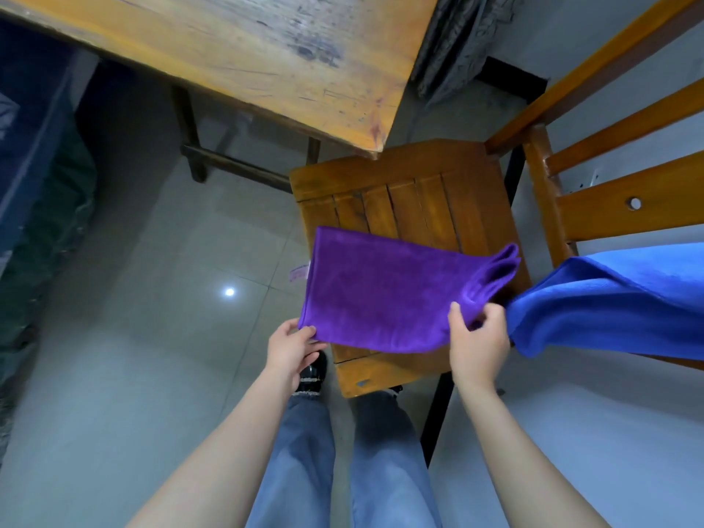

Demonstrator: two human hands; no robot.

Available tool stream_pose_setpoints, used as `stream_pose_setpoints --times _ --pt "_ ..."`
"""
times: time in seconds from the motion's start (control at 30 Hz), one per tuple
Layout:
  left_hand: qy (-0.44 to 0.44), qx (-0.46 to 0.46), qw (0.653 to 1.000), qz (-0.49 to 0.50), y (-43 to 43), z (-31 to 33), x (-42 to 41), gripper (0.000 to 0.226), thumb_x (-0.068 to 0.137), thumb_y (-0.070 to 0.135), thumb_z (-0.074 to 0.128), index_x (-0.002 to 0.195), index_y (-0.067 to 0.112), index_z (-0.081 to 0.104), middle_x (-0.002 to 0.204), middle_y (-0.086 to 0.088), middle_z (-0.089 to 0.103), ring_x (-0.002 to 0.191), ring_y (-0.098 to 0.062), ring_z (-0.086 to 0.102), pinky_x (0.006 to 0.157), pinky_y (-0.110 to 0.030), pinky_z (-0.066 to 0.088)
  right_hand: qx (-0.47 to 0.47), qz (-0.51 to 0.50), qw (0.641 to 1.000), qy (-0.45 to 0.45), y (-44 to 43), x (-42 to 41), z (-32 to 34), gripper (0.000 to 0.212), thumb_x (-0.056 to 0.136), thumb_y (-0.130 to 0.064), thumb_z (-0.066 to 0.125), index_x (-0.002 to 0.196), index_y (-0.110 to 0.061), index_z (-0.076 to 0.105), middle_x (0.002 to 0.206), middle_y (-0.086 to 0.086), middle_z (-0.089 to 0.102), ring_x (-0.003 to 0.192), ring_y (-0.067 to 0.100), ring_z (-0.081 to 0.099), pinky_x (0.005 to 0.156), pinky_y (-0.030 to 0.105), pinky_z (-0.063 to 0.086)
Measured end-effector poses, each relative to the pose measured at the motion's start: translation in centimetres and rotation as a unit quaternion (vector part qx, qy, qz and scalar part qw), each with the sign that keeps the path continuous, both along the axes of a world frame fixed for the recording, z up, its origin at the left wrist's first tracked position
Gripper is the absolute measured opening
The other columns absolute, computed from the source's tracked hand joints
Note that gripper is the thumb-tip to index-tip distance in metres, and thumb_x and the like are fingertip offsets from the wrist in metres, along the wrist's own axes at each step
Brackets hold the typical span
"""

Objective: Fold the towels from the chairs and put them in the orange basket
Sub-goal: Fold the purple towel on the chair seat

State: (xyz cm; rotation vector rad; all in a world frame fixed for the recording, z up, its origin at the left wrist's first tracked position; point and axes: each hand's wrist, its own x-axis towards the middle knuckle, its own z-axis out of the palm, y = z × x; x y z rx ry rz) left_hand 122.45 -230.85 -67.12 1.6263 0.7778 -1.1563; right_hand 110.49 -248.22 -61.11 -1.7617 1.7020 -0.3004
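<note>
Both our hands hold the soft purple cloth towel (381,291). Our left hand (291,348) pinches its near left corner between thumb and fingers. Our right hand (478,344) has its fingers curled round the near right corner, where the cloth is bunched into folds. The towel is spread out between our hands over the near half of the brown wooden chair's slatted seat (411,192), and its left side sticks out past the seat's left edge. We cannot tell if it rests on the seat or is just above it. A bright blue cloth towel (609,299) hangs over the chair's wooden back at the right, its low end just beside our right hand. A worn yellow wooden table (228,51) stands past the chair, its corner over the seat's far edge. Below us are our blue jeans (304,451) and a dark shoe (314,371) on the shiny grey tile floor (133,337).
</note>
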Motion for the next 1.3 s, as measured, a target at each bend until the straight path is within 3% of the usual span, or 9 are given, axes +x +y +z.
stream_pose_setpoints --times 0.2,0.5,0.67,0.8,0.97,1.1,1.17,1.23,1.3 --pt "-0.005 -0.008 0.999 -0.039 0.9 0.1 0.5 0.014 0.092 0.007 0.047 0.095 0.017 0.055 0.085 -0.003 0.064 0.076 -0.017 0.061 0.061 -0.024 0.041 0.056 0.231 0.971 -0.001 4.7 5.7 0.2 0.017 0.081 -0.01 0.064 0.08 -0.011 0.047 0.128 0.005 0.053 0.113 0.025 0.046 0.084 0.025 0.033" --pt "0.015 -0.03 0.999 -0.028 1.6 0.3 1.0 0.017 0.094 0.012 0.043 0.088 0.021 0.056 0.09 -0.007 0.064 0.082 -0.021 0.06 0.064 -0.026 0.041 0.168 0.236 0.957 -0.016 9.2 8.6 -2.2 0.018 0.087 -0.014 0.057 0.082 -0.015 0.04 0.088 -0.001 0.051 0.091 0.02 0.043 0.072 0.03 0.033" --pt "0.029 -0.037 0.999 -0.014 1.7 0.3 1.1 0.02 0.094 0.011 0.042 0.086 0.021 0.057 0.083 -0.004 0.064 0.079 -0.019 0.06 0.065 -0.026 0.042 0.182 0.298 0.933 -0.092 9.1 7.9 -1.6 0.011 0.088 -0.012 0.056 0.099 -0.009 0.057 0.113 -0.002 0.061 0.107 0.017 0.05 0.087 0.026 0.04" --pt "0.038 -0.047 0.998 -0.017 1.8 0.7 1.2 0.016 0.094 0.014 0.045 0.085 0.02 0.058 0.061 0.005 0.067 0.074 -0.017 0.06 0.068 -0.027 0.041 0.187 0.43 0.883 0.003 9.3 6.3 -3.1 0.011 0.086 -0.013 0.058 0.095 -0.01 0.053 0.123 0.003 0.056 0.119 0.021 0.044 0.094 0.028 0.036" --pt "0.034 -0.038 0.998 -0.029 2.2 0.7 1.4 0.019 0.094 0.017 0.04 0.096 0.016 0.059 0.088 -0.005 0.067 0.082 -0.02 0.062 0.072 -0.028 0.043 0.219 0.48 0.845 0.091 8.5 5.2 -3.9 0.053 0.088 -0.012 0.049 0.14 -0.015 0.036 0.149 0.001 0.033 0.139 0.016 0.025 0.114 0.035 0.024" --pt "-0.079 0.033 0.995 -0.048 2.0 0.2 1.2 0.028 0.098 0.023 0.035 0.114 0.01 0.054 0.113 -0.012 0.059 0.097 -0.025 0.057 0.079 -0.032 0.044 0.095 0.489 0.851 0.168 7.8 3.6 -4.4 0.052 0.089 -0.006 0.046 0.14 -0.012 0.039 0.15 0.008 0.032 0.14 0.024 0.025 0.113 0.037 0.024" --pt "-0.251 0.126 0.936 -0.21 2.3 0.1 0.5 0.039 0.096 0.027 0.041 0.129 0.006 0.048 0.131 -0.013 0.051 0.118 -0.029 0.048 0.096 -0.036 0.038 0.02 0.51 0.836 0.203 7.5 2.6 -5.1 0.05 0.075 -0.008 0.067 0.124 -0.009 0.057 0.137 0.017 0.049 0.128 0.033 0.046 0.101 0.043 0.041" --pt "-0.449 0.152 0.78 -0.41 2.6 -0.1 0.1 0.05 0.087 0.035 0.045 0.127 0.005 0.05 0.132 -0.018 0.051 0.119 -0.035 0.048 0.095 -0.042 0.043 -0.012 0.542 0.804 0.244 7.2 1.6 -5.9 0.062 0.054 -0.018 0.085 0.112 -0.011 0.065 0.123 0.018 0.06 0.114 0.034 0.059 0.088 0.045 0.051" --pt "-0.541 0.129 0.596 -0.58 2.6 -1.2 -0.5 0.06 0.071 0.039 0.059 0.123 0.01 0.049 0.129 -0.019 0.055 0.116 -0.035 0.054 0.089 -0.042 0.049 -0.018 0.571 0.776 0.268 6.8 1.1 -6.4 0.079 0.041 -0.028 0.09 0.114 -0.012 0.065 0.122 0.018 0.061 0.113 0.033 0.06 0.086 0.046 0.052"
